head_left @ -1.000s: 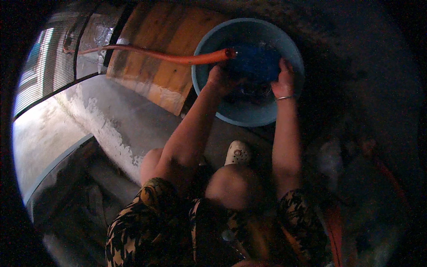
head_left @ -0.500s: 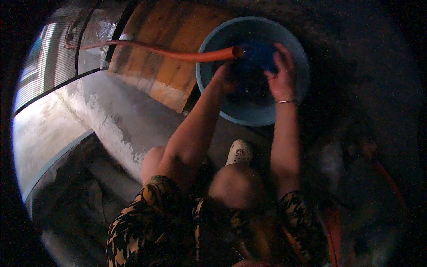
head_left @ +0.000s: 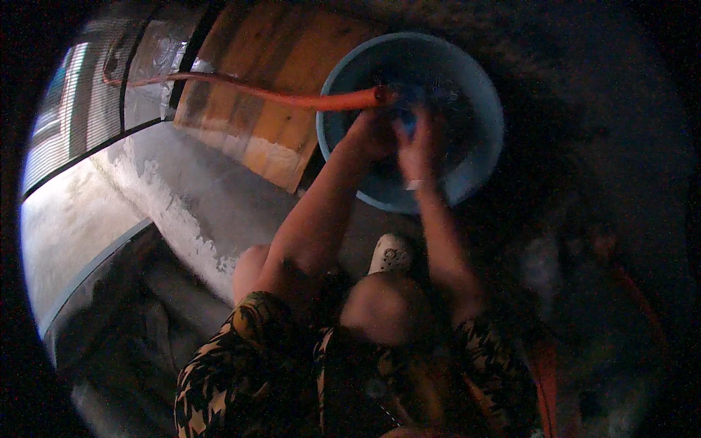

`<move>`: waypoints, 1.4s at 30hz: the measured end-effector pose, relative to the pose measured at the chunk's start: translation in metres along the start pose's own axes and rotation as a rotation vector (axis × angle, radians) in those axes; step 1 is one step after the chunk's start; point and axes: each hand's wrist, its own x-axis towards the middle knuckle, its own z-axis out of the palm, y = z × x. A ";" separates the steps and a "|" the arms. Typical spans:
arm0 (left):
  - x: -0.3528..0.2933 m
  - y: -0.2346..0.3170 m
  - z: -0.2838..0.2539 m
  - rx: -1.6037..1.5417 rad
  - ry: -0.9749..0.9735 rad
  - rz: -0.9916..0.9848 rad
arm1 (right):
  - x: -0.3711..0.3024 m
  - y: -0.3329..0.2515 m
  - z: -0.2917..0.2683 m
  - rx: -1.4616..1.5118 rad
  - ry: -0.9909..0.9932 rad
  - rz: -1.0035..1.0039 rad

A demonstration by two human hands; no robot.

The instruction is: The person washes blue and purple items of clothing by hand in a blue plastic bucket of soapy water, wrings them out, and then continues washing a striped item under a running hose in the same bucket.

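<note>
A light blue round basin (head_left: 485,164) stands on the floor in front of me, dark inside. Both my hands reach into it, close together. My left hand (head_left: 374,135) is just under the mouth of an orange hose (head_left: 321,102); its fingers are hidden in shadow. My right hand (head_left: 420,146), with a pale band at the wrist, is closed around part of a blue thing (head_left: 407,118). Blur and darkness hide what kind of thing it is. The hose crosses the basin's left rim and ends above my hands.
A wooden board (head_left: 255,95) lies to the left of the basin, under the hose. A pale shoe with holes (head_left: 392,254) is below the basin, by my bare knee (head_left: 383,306). Dark fabric (head_left: 139,292) lies at the lower left. The right side is very dark.
My right hand has moved left across the basin, close to my left hand. The blue thing looks smaller and more bunched. The hose end has shifted slightly left and down.
</note>
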 end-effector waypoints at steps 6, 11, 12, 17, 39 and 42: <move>0.013 -0.022 0.014 0.146 0.184 0.119 | -0.001 -0.020 0.002 -0.210 -0.042 -0.409; 0.040 -0.025 -0.008 0.034 0.150 0.142 | 0.053 0.027 0.041 0.164 0.077 0.016; 0.038 -0.021 -0.014 -0.063 0.083 0.108 | 0.025 0.020 0.058 -0.092 0.130 -0.145; 0.061 -0.022 0.010 -0.069 -0.091 0.204 | 0.132 0.070 -0.006 0.401 -0.310 0.346; 0.014 -0.019 0.054 0.035 0.172 0.238 | 0.061 0.071 -0.025 0.269 -0.041 -0.209; -0.009 0.002 0.058 -0.172 0.351 -0.121 | 0.020 0.045 -0.019 -0.063 0.012 -0.192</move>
